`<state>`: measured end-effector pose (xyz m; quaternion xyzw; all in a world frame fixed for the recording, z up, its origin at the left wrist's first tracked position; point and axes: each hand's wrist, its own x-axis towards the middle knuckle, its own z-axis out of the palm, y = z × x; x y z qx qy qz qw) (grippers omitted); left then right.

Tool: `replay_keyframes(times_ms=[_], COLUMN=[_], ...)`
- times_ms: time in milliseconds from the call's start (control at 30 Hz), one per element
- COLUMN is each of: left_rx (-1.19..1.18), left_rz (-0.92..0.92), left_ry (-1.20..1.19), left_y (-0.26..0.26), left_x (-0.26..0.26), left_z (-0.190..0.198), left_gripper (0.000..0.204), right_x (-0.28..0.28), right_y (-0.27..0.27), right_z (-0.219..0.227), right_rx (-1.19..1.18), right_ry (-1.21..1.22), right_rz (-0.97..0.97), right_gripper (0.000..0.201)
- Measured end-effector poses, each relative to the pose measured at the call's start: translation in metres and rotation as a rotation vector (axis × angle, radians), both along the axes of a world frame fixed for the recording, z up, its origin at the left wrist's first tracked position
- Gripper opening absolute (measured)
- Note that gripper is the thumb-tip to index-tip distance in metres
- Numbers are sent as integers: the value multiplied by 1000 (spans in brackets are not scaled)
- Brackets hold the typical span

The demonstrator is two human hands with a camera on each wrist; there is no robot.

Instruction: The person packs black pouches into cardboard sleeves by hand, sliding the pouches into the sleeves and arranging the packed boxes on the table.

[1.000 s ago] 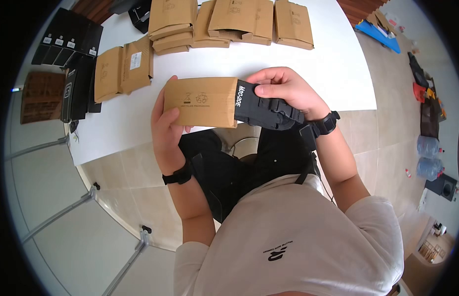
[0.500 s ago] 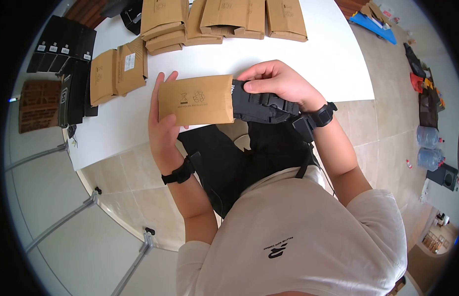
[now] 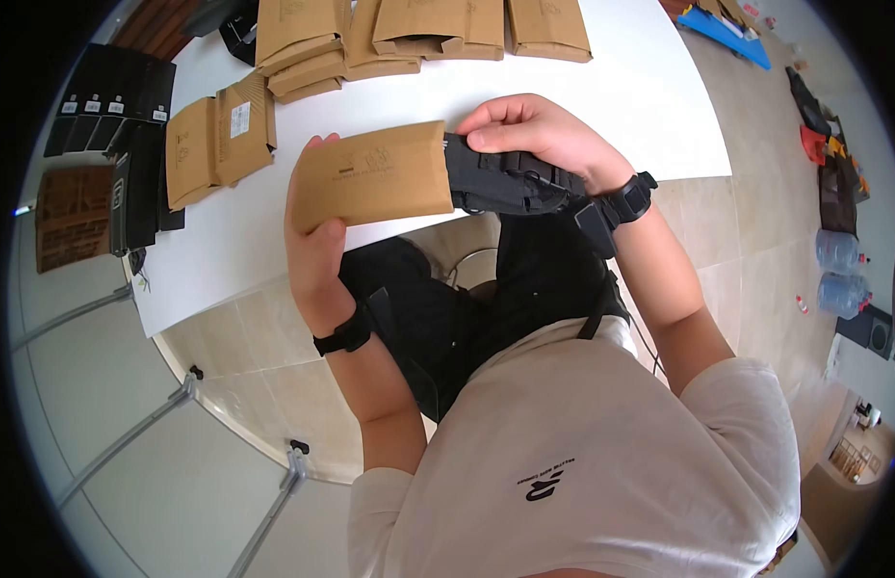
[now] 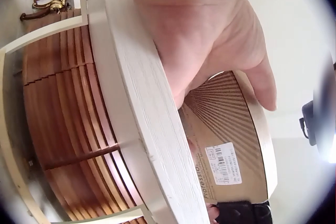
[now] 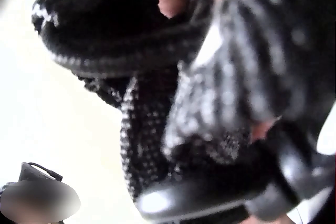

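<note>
The left hand (image 3: 315,252) grips the closed end of a brown cardboard sleeve (image 3: 385,178), its thumb on the near edge. Out of the sleeve's right end sticks a black fabric item with straps (image 3: 505,178), part of it inside the cardboard. Thumb and fingers of the right hand (image 3: 553,140) pinch that item's far edge close to the sleeve's opening. In the left wrist view the sleeve's underside shows a white barcode label (image 4: 224,163) beside the left hand (image 4: 210,40). Blurred black webbing (image 5: 152,129) fills much of the right wrist view.
Several brown boxes (image 3: 438,24) lie along the far side of the white table (image 3: 649,106). Two more cardboard packages (image 3: 190,154) lie at its left, beside black boxes (image 3: 134,197). The person's legs are below the near edge.
Both hands have shifted slightly left and up in the head view with the sleeve and black item. The sleeve has tilted, its right end higher, and the printed lettering on the black item is now mostly hidden.
</note>
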<state>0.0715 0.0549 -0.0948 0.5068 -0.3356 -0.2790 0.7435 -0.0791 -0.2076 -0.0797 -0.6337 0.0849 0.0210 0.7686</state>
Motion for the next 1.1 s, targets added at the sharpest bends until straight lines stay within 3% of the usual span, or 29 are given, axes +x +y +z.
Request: replay_keyframes(times_ms=[400,700,1100], left_rx=[-15,27,28], left_rz=[42,-38,22], left_ry=[-23,-6,7], left_y=[8,10,5], left_x=[7,8,1], left_z=[-11,-7,0], left_gripper=[99,97,99], right_x=[-7,-5,-6], right_y=[0,-1,2], right_z=[6,3,5], right_rx=[246,208,349], right_ry=[87,110,91], right_rz=[-29,-18,-99], right_gripper=[32,31,29])
